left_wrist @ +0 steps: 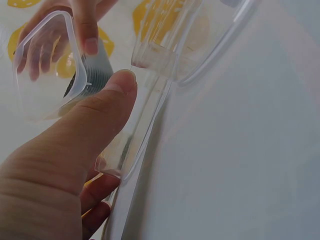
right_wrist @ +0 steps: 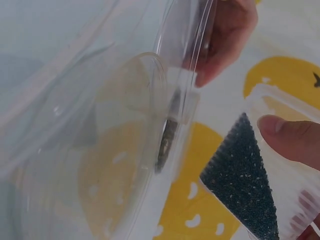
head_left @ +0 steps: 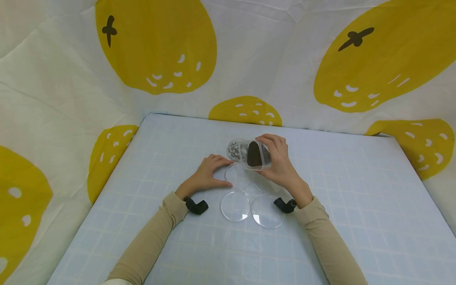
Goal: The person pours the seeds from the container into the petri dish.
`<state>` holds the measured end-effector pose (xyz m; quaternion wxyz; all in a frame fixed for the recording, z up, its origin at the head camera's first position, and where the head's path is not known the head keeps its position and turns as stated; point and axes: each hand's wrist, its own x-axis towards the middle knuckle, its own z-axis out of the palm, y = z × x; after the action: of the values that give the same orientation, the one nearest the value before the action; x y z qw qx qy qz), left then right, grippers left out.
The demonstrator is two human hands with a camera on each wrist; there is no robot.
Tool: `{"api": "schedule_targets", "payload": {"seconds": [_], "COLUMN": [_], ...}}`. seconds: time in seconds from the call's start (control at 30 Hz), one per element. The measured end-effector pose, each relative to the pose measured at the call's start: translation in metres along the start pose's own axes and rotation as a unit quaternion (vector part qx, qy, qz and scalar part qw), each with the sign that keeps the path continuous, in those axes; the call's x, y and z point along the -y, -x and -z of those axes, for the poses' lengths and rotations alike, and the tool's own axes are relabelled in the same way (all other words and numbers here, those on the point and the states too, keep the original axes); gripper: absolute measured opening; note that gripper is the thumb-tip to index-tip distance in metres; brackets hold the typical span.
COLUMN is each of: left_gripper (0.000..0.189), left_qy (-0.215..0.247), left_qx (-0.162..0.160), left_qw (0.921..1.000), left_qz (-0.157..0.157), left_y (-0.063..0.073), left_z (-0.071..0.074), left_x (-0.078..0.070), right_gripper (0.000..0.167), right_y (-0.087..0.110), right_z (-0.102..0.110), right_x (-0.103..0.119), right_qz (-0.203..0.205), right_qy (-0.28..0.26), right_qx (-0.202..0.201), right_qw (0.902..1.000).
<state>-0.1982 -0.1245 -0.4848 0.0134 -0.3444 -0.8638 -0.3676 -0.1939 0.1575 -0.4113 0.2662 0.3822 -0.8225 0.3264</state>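
My right hand [head_left: 279, 160] grips a clear plastic tub [head_left: 263, 152], tipped on its side over the far edge of the dishes. Inside it lie small dark grains [right_wrist: 242, 180], banked against one wall. The left hand [head_left: 208, 174] curls round the left side of a clear round dish [head_left: 239, 177], thumb on the near edge and fingers on the far edge. In the left wrist view that thumb [left_wrist: 117, 90] touches the dish's rim. A dark patch shows through the clear walls in the right wrist view; which container it is in, I cannot tell.
Behind the held dish stands another clear container [head_left: 234, 151] with black-and-white bits. Nearer me are two more clear dishes, one left [head_left: 235, 220] and one right [head_left: 268, 227]; another is partly under the right hand. A pale checked cloth [head_left: 356, 206] covers the table.
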Motion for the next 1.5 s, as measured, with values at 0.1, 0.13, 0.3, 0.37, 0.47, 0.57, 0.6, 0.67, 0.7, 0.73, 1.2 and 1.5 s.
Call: {"api": "schedule_targets", "payload": {"seconds": [0.1, 0.13, 0.3, 0.37, 0.47, 0.57, 0.6, 0.67, 0.7, 0.73, 1.2, 1.5], "left_gripper": [0.073, 0.073, 0.073, 0.073, 0.073, 0.073, 0.073, 0.073, 0.073, 0.073, 0.073, 0.074], "left_qy": [0.003, 0.003, 0.001, 0.0, 0.002, 0.002, 0.002, 0.002, 0.003, 0.003, 0.004, 0.001], "left_qx": [-0.002, -0.002, 0.002, 0.003, 0.004, 0.004, 0.005, 0.005, 0.005, 0.005, 0.001, 0.004], "left_qw": [1.0, 1.0, 1.0, 1.0, 0.9999, 0.9999, 0.9999, 0.9999, 0.9999, 0.9999, 0.9999, 0.9999], "left_qz": [-0.002, -0.002, 0.005, 0.008, 0.011, 0.012, 0.012, 0.011, 0.011, 0.011, 0.012, 0.01], "left_y": [0.0004, 0.0005, 0.001, 0.001, 0.0006, -0.0001, -0.0003, -0.0008, -0.001, -0.0012, -0.0006, -0.0004], "left_z": [0.0004, 0.0005, 0.0008, 0.0011, 0.0017, 0.0024, 0.0026, 0.0032, 0.0034, 0.0037, 0.003, 0.003], "left_x": [-0.0009, -0.001, -0.0023, -0.0031, -0.0043, -0.0059, -0.0061, -0.0068, -0.0071, -0.0074, -0.0081, -0.007], "right_gripper": [0.087, 0.087, 0.088, 0.088, 0.087, 0.086, 0.087, 0.087, 0.087, 0.087, 0.087, 0.088], "right_y": [-0.0006, -0.0007, -0.001, -0.0012, -0.0014, -0.0012, -0.0012, -0.0012, -0.0013, -0.0014, -0.0009, 0.0001], "right_z": [0.0005, 0.0008, 0.001, 0.0007, 0.0003, 0.0002, 0.0004, 0.0005, 0.0007, 0.0009, -0.0001, -0.0036], "right_x": [0.0011, 0.0017, 0.0037, 0.0042, 0.0048, 0.0045, 0.0045, 0.0039, 0.0036, 0.0036, 0.0041, 0.0047], "right_qz": [0.006, 0.006, 0.004, 0.004, 0.004, 0.005, 0.006, 0.009, 0.009, 0.009, 0.021, 0.034], "right_qy": [0.001, 0.001, 0.0, 0.001, 0.003, 0.006, 0.007, 0.009, 0.009, 0.01, 0.014, 0.009], "right_qx": [0.003, 0.005, 0.011, 0.013, 0.016, 0.019, 0.019, 0.02, 0.021, 0.023, 0.029, 0.033], "right_qw": [1.0, 1.0, 0.9999, 0.9999, 0.9999, 0.9998, 0.9998, 0.9997, 0.9997, 0.9997, 0.9993, 0.9988]}}
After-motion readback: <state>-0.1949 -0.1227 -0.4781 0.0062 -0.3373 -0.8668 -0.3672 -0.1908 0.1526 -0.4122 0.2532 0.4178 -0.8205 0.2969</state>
